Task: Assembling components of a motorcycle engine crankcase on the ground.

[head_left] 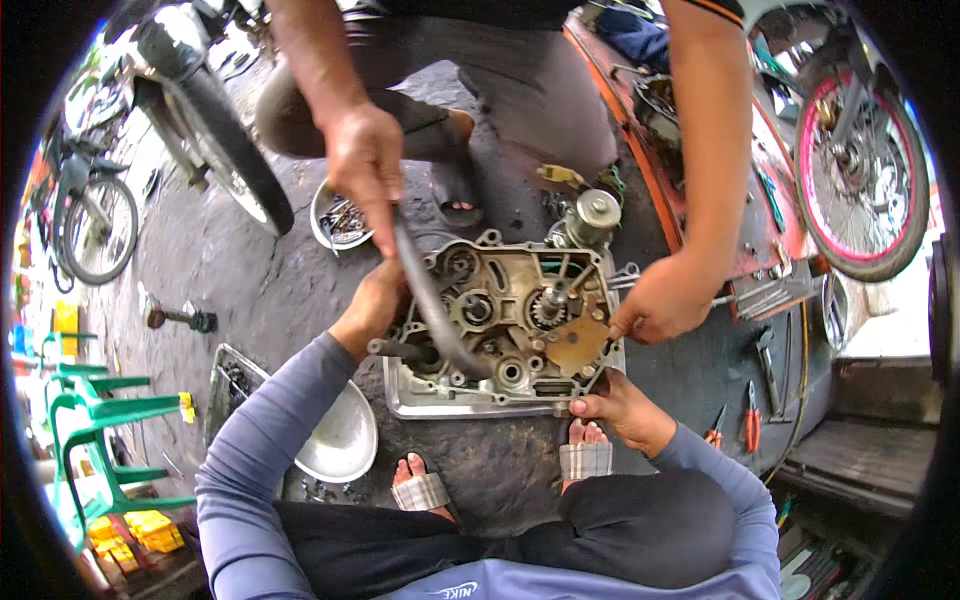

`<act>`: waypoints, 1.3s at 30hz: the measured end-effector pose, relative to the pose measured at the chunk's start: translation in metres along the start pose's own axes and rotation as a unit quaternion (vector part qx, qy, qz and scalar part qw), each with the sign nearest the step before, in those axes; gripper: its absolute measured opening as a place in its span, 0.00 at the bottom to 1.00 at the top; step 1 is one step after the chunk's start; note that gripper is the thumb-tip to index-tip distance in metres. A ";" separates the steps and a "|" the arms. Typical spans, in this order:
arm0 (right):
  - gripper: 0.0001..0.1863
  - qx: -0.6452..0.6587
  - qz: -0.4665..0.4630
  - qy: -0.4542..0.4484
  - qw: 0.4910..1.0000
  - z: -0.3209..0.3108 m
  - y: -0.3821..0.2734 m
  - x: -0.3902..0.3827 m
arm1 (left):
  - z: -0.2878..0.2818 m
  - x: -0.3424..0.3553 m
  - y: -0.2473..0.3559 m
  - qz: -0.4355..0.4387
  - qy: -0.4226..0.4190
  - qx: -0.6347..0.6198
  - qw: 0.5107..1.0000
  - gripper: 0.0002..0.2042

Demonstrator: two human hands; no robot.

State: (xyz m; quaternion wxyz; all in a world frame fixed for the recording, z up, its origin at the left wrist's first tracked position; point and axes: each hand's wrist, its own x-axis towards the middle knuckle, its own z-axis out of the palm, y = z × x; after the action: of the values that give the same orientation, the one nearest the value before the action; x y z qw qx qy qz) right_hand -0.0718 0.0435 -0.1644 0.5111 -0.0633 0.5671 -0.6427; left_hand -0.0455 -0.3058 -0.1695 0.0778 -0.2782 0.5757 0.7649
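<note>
An opened metal engine crankcase (500,330) lies over a silvery tray (455,407), its gears and shafts facing up. My left hand (376,305) grips its left side, with the fingertips partly hidden. At the lower right corner, my right hand (630,415) holds the rim, thumb on top. A co-worker across from me grasps a long grey curved bar (420,280) in one hand (365,160); its lower end reaches into the case's lower middle. Their other hand (670,298) rests at the right edge, beside a brownish plate (577,345) on the case.
A bowl of small parts (325,222) stands beyond the case, and a whitish basin (345,440) at left. Right of me lie a hammer (768,370) and red-handled pliers (752,420). Motorcycle wheels (860,160) and green plastic chairs (115,410) stand around.
</note>
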 end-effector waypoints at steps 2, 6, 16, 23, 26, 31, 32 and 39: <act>0.42 -0.025 0.062 -0.001 0.998 -0.005 -0.004 0.000 | 0.007 -0.005 0.011 -0.050 -0.005 -0.054 0.997 0.19; 0.39 0.007 0.143 0.034 0.989 -0.005 -0.023 -0.005 | -0.006 0.023 -0.013 -0.015 -0.047 -0.051 0.997 0.21; 0.46 -0.069 0.278 0.012 0.958 -0.042 -0.047 -0.009 | -0.026 0.047 0.003 0.010 -0.202 -0.034 0.979 0.22; 0.46 -0.081 0.298 0.064 0.949 -0.015 -0.054 0.007 | -0.032 0.072 0.002 0.020 -0.283 -0.025 0.959 0.20; 0.47 -0.078 0.293 0.072 0.950 -0.007 -0.048 0.021 | -0.032 0.085 -0.006 0.030 -0.322 -0.031 0.946 0.19; 0.47 -0.068 0.271 0.087 0.956 -0.001 -0.044 0.031 | -0.042 0.078 0.011 -0.034 -0.326 -0.036 0.944 0.16; 0.47 -0.064 0.264 0.090 0.958 0.001 -0.042 0.030 | -0.043 0.075 0.015 -0.039 -0.330 -0.030 0.943 0.14; 0.48 -0.016 0.189 0.113 0.975 0.006 -0.031 -0.003 | -0.040 0.077 0.013 -0.077 -0.313 -0.038 0.946 0.10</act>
State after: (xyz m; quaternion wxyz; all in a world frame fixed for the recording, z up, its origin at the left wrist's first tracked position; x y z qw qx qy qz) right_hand -0.0843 0.0364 -0.1358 0.5545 0.1099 0.6334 -0.5285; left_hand -0.1025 -0.3623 -0.2053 0.3025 -0.0710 0.4695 0.8264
